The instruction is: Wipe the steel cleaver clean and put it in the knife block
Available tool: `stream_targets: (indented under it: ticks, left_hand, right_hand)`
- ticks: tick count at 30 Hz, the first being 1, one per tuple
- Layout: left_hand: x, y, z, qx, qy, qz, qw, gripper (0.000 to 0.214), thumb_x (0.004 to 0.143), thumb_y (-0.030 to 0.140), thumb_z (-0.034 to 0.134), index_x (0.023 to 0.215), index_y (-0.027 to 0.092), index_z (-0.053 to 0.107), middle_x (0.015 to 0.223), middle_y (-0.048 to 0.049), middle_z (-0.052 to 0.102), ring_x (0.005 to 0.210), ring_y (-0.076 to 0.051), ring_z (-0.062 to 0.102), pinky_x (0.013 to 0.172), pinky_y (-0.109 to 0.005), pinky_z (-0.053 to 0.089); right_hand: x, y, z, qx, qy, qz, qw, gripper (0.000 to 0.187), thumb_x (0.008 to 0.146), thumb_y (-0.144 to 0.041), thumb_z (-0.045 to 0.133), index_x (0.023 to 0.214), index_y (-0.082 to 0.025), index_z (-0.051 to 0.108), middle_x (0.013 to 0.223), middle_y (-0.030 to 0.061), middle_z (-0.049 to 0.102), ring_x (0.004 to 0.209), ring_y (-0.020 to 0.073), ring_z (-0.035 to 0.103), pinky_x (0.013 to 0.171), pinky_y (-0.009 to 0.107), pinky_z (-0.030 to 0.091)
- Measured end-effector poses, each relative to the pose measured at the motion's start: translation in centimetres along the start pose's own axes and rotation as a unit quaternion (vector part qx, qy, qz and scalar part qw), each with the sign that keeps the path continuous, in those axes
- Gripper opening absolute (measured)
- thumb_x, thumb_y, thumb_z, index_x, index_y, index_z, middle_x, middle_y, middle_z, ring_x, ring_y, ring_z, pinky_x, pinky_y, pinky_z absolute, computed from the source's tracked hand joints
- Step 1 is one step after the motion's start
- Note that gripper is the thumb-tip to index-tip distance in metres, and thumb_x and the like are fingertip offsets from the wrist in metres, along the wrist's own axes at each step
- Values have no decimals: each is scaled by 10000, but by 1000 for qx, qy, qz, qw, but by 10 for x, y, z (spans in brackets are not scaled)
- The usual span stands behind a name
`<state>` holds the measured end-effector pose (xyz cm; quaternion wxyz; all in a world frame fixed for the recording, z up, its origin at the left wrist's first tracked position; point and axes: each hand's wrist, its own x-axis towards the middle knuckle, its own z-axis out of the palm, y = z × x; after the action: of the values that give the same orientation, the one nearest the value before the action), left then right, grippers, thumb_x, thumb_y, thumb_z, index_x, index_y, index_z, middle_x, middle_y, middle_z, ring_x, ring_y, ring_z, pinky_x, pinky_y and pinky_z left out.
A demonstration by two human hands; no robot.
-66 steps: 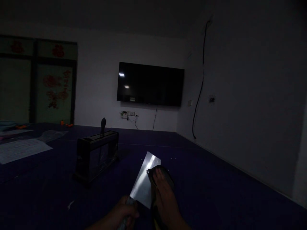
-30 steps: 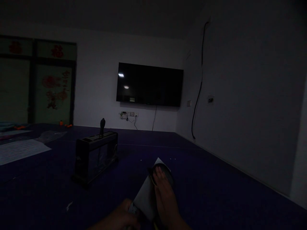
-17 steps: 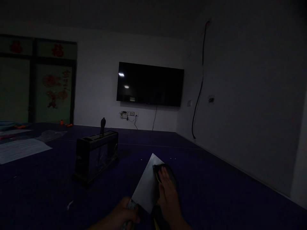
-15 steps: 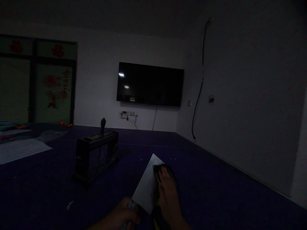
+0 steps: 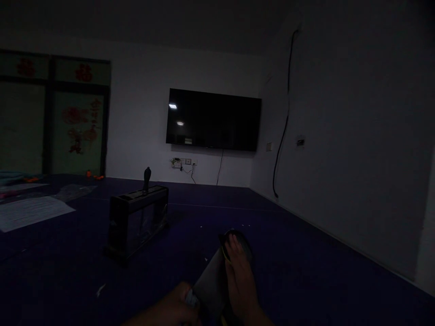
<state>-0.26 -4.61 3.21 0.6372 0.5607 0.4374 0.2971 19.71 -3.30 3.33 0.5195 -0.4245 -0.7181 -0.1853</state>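
It is dark, and details are faint. My left hand point(image 5: 178, 305) is closed at the lower end of a flat pale-grey piece point(image 5: 209, 283), its fingers around a small light-grey part there. I cannot tell whether the piece is paper or metal. My right hand point(image 5: 240, 276) lies with fingers stretched out against a dark rounded object with a yellow edge point(image 5: 246, 246), whose kind I cannot make out. The flat piece runs up beside this object, its right side partly hidden by the object and my right hand.
On the dark blue surface point(image 5: 190, 215) a black frame-like stand with a knob handle point(image 5: 136, 222) is left of my hands. Printed sheets point(image 5: 30, 213) and clear plastic point(image 5: 74, 192) lie farther left. Small white scraps are scattered about. A wall-mounted television point(image 5: 214, 120) hangs beyond.
The flat piece has slid down and toward me along the dark object and looks darker. My left hand has shifted slightly; my right hand stays almost in place.
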Motion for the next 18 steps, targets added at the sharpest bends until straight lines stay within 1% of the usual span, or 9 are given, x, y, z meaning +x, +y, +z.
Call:
stream_targets:
  ticks: [2,4,6,8,10,13,16,18]
  left_hand:
    - [1,3,0,28,-2,-14,1000,196,448,37,566,545,182,474,364,98,454,302,-49,352,348,-163,177]
    - [1,6,0,42,-9,-22,999,184,466,67,571,490,184,431,317,90,416,287,-44,321,356,-167,166]
    - [-1,9,-1,19,-34,-6,999,198,500,113,601,504,189,418,312,82,420,295,-45,327,368,-166,178]
    - [-3,10,-3,-25,-58,16,998,216,524,150,625,551,196,416,331,79,445,318,-48,355,387,-163,210]
    - [-4,9,-4,-44,-72,14,996,202,527,158,613,572,194,419,344,74,459,331,-46,370,399,-159,224]
    - [-4,8,-4,-30,-54,-1,998,147,488,151,554,539,191,422,309,72,421,311,-43,341,377,-159,197]
    - [-3,7,-3,-37,-49,14,998,131,500,147,540,599,186,462,326,79,446,318,-49,356,383,-154,233]
    - [0,6,-3,-15,-47,5,999,130,502,128,544,576,186,453,320,82,447,307,-43,341,374,-150,223]
  right_hand:
    - [-1,2,3,8,-1,23,1000,474,953,-200,313,1424,-243,299,1473,59,303,1334,265,297,1042,545,333]
    - [-2,4,5,13,1,46,999,467,955,-211,319,1421,-237,306,1475,60,299,1336,266,293,1044,540,333]
    - [-4,7,7,17,6,63,998,468,957,-213,327,1424,-235,300,1475,64,298,1334,265,296,1046,535,333]
    - [-5,9,9,20,6,76,997,480,958,-215,330,1434,-234,269,1478,70,289,1338,267,288,1047,545,325]
    - [-7,11,10,25,0,82,996,491,958,-218,325,1442,-232,243,1480,73,284,1344,268,273,1051,561,305]
    - [-8,14,11,27,2,86,996,483,958,-231,318,1437,-224,264,1474,76,296,1343,269,276,1060,565,282]
    - [-7,14,11,16,6,89,996,468,958,-260,318,1421,-194,312,1460,93,323,1341,276,279,1068,576,248]
    - [-6,14,10,9,10,89,996,467,957,-278,315,1413,-175,329,1456,102,330,1345,278,269,1074,586,215]
